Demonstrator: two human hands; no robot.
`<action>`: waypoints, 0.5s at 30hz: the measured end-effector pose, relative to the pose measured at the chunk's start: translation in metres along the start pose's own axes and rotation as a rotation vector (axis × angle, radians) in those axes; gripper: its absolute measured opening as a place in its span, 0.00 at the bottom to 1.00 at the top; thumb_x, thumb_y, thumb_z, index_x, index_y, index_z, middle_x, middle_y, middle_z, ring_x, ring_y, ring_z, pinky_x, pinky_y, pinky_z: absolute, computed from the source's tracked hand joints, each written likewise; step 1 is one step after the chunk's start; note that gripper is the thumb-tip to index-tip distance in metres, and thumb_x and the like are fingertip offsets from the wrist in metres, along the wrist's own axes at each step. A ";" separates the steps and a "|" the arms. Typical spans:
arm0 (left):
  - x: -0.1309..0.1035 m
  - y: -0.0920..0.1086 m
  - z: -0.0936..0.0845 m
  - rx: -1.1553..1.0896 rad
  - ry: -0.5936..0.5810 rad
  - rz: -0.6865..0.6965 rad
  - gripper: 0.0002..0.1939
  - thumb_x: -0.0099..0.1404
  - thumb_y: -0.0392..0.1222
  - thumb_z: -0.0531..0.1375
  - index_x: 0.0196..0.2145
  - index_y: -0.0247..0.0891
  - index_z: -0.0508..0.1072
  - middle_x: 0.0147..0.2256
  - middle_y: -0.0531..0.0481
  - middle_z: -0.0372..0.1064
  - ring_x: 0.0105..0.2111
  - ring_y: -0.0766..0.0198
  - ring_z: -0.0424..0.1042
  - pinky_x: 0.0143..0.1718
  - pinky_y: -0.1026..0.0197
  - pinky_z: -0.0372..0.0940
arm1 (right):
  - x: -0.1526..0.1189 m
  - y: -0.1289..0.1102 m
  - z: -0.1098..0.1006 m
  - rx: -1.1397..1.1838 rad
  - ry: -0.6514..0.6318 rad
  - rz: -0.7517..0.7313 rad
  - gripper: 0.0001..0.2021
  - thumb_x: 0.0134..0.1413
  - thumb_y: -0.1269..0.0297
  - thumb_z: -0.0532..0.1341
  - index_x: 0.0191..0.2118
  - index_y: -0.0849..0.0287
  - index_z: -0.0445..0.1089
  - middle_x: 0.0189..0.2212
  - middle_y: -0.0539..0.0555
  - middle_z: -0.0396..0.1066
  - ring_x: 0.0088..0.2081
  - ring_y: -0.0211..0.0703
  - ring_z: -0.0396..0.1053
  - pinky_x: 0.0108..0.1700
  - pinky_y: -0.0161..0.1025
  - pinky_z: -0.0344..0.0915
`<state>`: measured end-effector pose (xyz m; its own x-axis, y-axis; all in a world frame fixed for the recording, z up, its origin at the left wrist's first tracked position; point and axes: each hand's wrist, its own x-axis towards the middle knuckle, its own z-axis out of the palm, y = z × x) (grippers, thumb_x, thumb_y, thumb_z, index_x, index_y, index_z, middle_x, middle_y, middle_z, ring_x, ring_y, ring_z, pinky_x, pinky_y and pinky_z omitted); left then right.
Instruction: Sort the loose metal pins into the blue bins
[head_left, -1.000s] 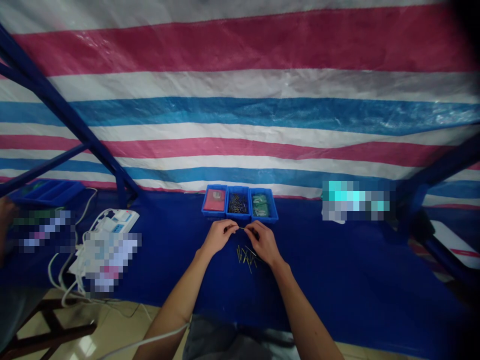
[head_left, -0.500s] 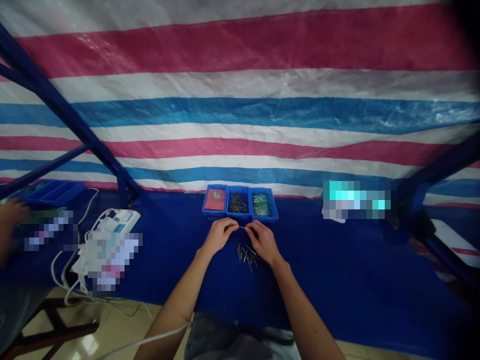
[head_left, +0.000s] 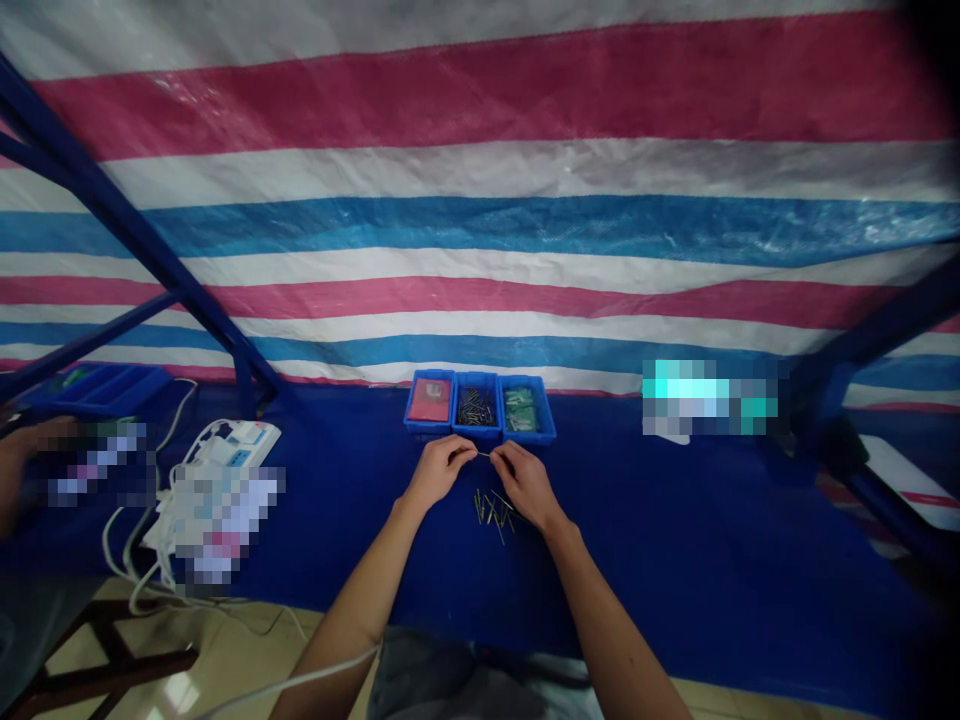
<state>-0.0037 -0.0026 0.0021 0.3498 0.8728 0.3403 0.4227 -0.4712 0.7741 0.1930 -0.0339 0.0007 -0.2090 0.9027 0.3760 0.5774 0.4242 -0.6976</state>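
Note:
My left hand (head_left: 441,468) and my right hand (head_left: 526,480) meet over the table, fingertips pinched. Between them stretches a thin, light metal pin (head_left: 484,455), one end in each hand; its exact kind is too small to make out. Just below the fingers, a small loose pile of slim, brass-coloured metal pins (head_left: 493,510) lies on the blue tabletop (head_left: 465,575). Right behind my hands are three joined blue bins. The middle one holds many dark and brassy pins (head_left: 475,406), the left a red block or pack (head_left: 430,402), the right small green-and-clear packets (head_left: 520,411).
On the left lies a white power strip (head_left: 251,436) with tangled white cables. Beyond it are a blue divided tray (head_left: 112,388) and another person's hand (head_left: 22,450). Blue frame bars (head_left: 150,245) slant at both sides before a striped tarp (head_left: 480,230). Some patches are pixelated.
My hands hold nearly the same pose, with the pin still between them. At the far left, the other person's hand has shifted lower and to the right.

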 end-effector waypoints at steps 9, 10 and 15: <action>0.000 0.001 0.000 -0.008 -0.006 -0.003 0.11 0.70 0.45 0.59 0.36 0.36 0.77 0.32 0.48 0.75 0.32 0.63 0.72 0.36 0.63 0.64 | 0.001 0.002 0.002 -0.026 0.009 0.012 0.16 0.70 0.59 0.50 0.32 0.56 0.68 0.28 0.51 0.69 0.31 0.41 0.67 0.35 0.36 0.62; 0.000 0.001 0.000 -0.007 -0.007 -0.008 0.11 0.70 0.45 0.59 0.36 0.36 0.77 0.31 0.48 0.75 0.31 0.63 0.72 0.36 0.63 0.64 | 0.001 0.003 0.003 -0.025 0.019 0.021 0.16 0.70 0.58 0.51 0.32 0.56 0.67 0.28 0.51 0.69 0.30 0.41 0.67 0.34 0.36 0.61; 0.001 0.000 0.000 -0.002 0.001 -0.017 0.09 0.70 0.42 0.59 0.35 0.36 0.77 0.30 0.50 0.75 0.30 0.64 0.72 0.34 0.64 0.63 | 0.000 0.002 0.002 0.036 0.040 0.054 0.10 0.67 0.58 0.55 0.37 0.56 0.69 0.29 0.51 0.72 0.28 0.40 0.66 0.32 0.36 0.61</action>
<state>-0.0035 -0.0024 0.0028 0.3416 0.8808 0.3279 0.4265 -0.4561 0.7810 0.1926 -0.0326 -0.0019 -0.1461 0.9210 0.3611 0.5578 0.3781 -0.7389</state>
